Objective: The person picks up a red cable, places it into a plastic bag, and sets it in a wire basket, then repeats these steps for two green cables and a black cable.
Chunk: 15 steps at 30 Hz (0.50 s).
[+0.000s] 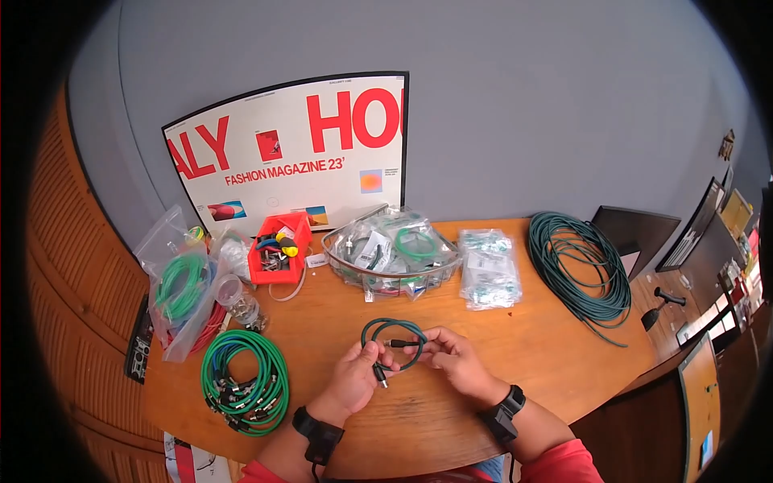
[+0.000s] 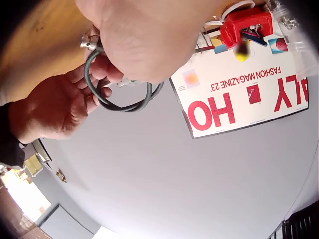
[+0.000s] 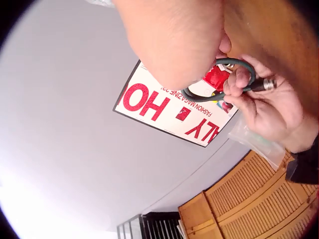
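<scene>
A short dark green cable [image 1: 394,322], bent into a loop, is held between both hands above the table. My left hand [image 1: 352,378] pinches it at the lower left with thumb and fingers, and a black connector with a metal tip [image 1: 381,374] points down beside the thumb. In the right wrist view that connector [image 3: 262,84] sticks out past the left fingers. My right hand [image 1: 459,362] grips the loop's right side with its fingertips. The cable's other black connector [image 1: 399,344] lies across the loop, its rear end at the right fingers. The right fingertips are partly hidden in the wrist views.
Coiled green cables [image 1: 276,362] lie to the left, by a plastic bag of green cable [image 1: 173,290] and a clear jar [image 1: 239,299]. Behind stand a red bin of tools [image 1: 259,263] and a basket of bagged cables [image 1: 354,278]. Bagged parts [image 1: 489,270] and a large cable coil [image 1: 547,282] sit right.
</scene>
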### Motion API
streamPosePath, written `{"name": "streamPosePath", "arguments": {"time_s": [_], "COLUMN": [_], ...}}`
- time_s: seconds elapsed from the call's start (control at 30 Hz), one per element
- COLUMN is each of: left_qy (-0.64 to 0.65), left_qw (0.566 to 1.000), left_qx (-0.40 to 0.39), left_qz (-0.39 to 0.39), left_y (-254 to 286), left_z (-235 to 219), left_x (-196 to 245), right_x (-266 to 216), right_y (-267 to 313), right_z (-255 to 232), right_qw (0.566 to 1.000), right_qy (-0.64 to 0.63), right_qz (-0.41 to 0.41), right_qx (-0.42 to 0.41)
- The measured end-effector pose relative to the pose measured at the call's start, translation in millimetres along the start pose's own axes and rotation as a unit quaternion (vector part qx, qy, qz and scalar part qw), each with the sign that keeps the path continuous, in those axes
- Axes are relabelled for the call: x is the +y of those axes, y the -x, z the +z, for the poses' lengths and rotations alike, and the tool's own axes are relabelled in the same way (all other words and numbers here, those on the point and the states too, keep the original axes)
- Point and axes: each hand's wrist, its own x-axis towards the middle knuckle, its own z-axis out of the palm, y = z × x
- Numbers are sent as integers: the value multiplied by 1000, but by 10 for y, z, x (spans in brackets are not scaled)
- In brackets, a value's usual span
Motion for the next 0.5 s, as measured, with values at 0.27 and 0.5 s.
{"name": "streamPosePath", "arguments": {"time_s": [0.27,0.5], "left_qy": [-175,-334], "left_qw": [984,940], "left_qx": [32,21], "left_qz": [12,64], "left_y": [31,-74], "left_z": [170,-100], "left_x": [-15,-45], "right_x": [130,3], "right_y": [-28,-7], "right_z": [41,42], "right_qw": [994,993], "right_qy": [54,76], "right_qz": [-41,-44], "right_qx": [84,82]}}
